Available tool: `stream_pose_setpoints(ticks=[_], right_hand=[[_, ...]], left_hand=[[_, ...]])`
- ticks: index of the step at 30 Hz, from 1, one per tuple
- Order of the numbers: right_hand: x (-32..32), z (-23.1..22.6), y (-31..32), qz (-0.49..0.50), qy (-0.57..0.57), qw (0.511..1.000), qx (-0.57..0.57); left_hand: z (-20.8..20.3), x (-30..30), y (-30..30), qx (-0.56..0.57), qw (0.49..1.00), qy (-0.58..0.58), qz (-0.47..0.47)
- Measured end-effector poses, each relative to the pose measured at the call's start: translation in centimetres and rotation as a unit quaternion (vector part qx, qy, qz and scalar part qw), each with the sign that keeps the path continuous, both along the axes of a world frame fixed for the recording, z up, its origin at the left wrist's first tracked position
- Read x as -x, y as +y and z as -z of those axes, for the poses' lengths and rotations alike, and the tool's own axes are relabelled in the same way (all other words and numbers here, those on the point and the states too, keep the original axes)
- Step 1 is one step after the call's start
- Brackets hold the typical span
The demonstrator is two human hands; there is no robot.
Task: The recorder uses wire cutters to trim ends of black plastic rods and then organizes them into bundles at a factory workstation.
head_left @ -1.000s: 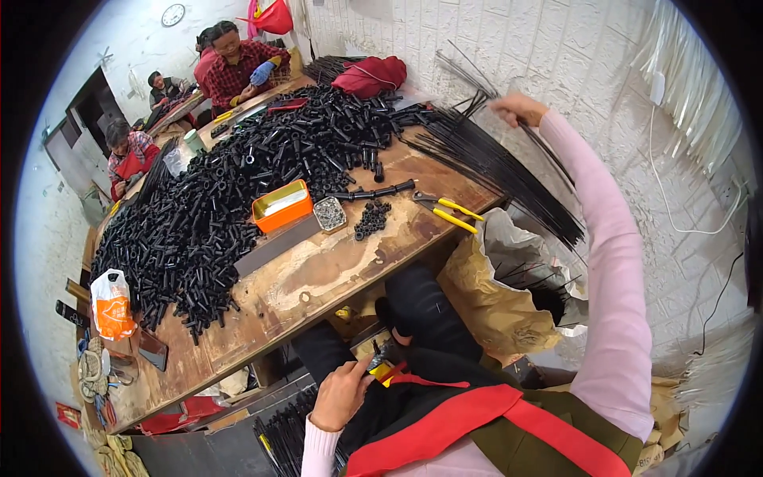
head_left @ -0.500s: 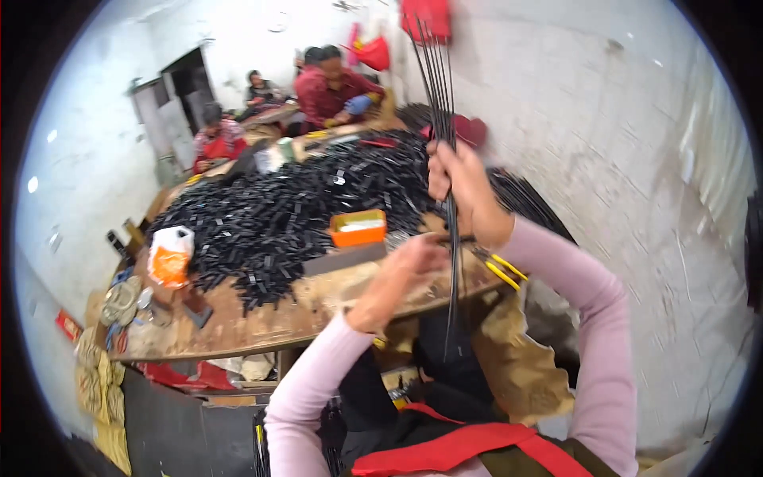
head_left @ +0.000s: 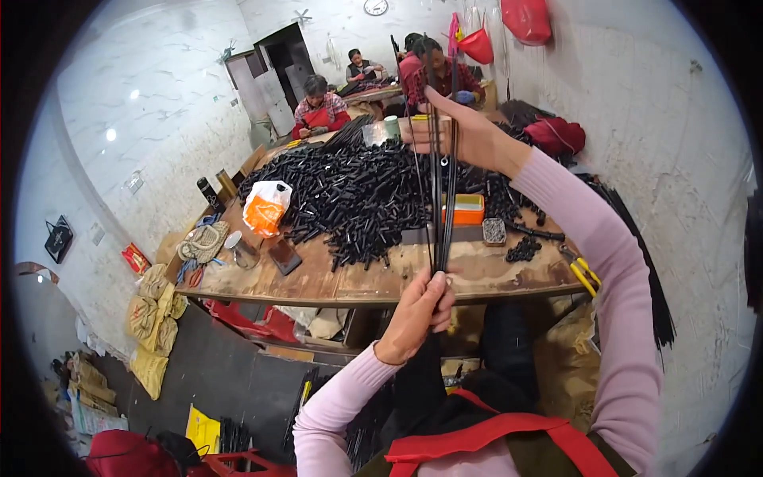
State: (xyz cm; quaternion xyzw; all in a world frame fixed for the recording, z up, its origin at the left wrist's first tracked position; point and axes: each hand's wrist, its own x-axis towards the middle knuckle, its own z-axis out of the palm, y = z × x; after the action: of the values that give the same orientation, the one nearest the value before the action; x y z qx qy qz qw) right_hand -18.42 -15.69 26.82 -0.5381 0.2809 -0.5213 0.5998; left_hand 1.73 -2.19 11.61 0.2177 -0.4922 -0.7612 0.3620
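Observation:
My left hand (head_left: 412, 316) is closed round the lower end of a loose bundle of thin black rods (head_left: 448, 238), which stands upright above the table's front edge. The rods fan apart slightly toward the top. Higher up, my right hand (head_left: 481, 141) has its fingers stretched out flat and points left. The upper rods pass in front of its palm and fingers, so contact between them is hard to judge. A big heap of short black tubular parts (head_left: 350, 199) lies behind the rods on the wooden table (head_left: 318, 285).
An orange box (head_left: 469, 208), a small tray of metal bits (head_left: 493, 231) and yellow-handled pliers (head_left: 584, 274) lie on the right. An orange-and-white bag (head_left: 266, 208) and a glass jar (head_left: 238, 248) stand left. Several people work beyond. More long black rods (head_left: 636, 246) lean at right.
My right hand has gone from gripping the rods to lying flat behind them. My left hand has taken hold of their lower end. The view has swung right and up.

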Motion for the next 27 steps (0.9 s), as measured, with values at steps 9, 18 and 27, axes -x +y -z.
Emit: stream_pose_setpoints(ticks=[9,18,27], right_hand=[[-1.0,2.9,4.2,-0.115,0.002,0.992,-0.046],[1.7,4.5,6.3,-0.148,0.053,0.987,-0.028],[0.7,6.6,6.9,-0.086,0.094,0.992,-0.009]], left_hand=[[-2.8,-1.0,-5.0,-0.022,0.987,0.110,0.116],[-3.5,1.1,-3.1,-0.022,0.996,0.059,0.055],[-2.5,1.6,-5.2,-0.013,0.997,0.027,0.073]])
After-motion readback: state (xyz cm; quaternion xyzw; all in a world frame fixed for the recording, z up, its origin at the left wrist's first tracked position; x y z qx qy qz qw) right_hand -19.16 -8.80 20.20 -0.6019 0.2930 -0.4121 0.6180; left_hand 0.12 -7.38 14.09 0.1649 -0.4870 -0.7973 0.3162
